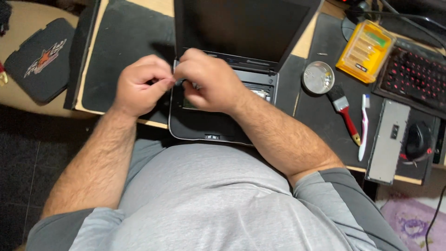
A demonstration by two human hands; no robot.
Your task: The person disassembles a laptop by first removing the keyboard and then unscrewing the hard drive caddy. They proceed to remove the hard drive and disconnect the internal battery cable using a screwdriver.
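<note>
Both hands, left (pixel 139 83) and right (pixel 206 81), pinch something small and hidden over the open laptop (pixel 223 123); it looks light, fragile, best gripped at its edges.

laptop (pixel 223 125) interior covered by hands, keyboard (pixel 416 76) cut by right edge

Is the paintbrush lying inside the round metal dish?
No, the paintbrush lies on the black mat just beside the round metal dish, below and right of it.
</note>
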